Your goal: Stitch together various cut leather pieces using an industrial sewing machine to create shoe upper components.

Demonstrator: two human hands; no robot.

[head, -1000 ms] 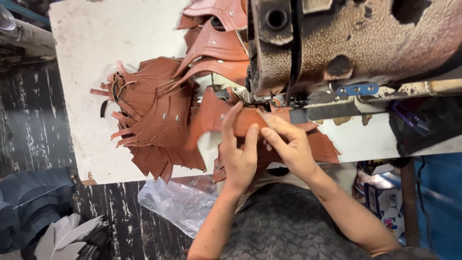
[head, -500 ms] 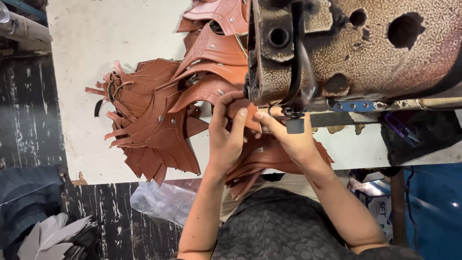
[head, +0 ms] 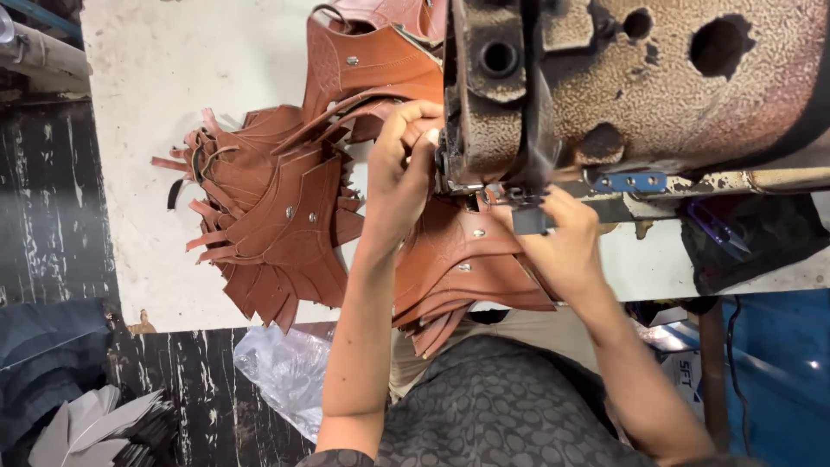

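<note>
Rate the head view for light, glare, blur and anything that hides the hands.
Head view: even light and mostly sharp; slight glare on the machine head, which hides the fingertips of the left hand and part of the right hand; brown leather pieces show clear stitching.

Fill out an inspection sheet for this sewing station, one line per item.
Surface: worn white table, stained, edge chipped.
Job's things: brown leather pieces under the sewing machine head; stack of leather pieces beside it.
Clutter: clear plastic bag below the table edge.
Grippers: left hand presses leather at the machine head; right hand rests on leather by the presser area.
Cables: nothing seen clearly.
Surroundings: dark painted floor; grey scraps lower left.
</note>
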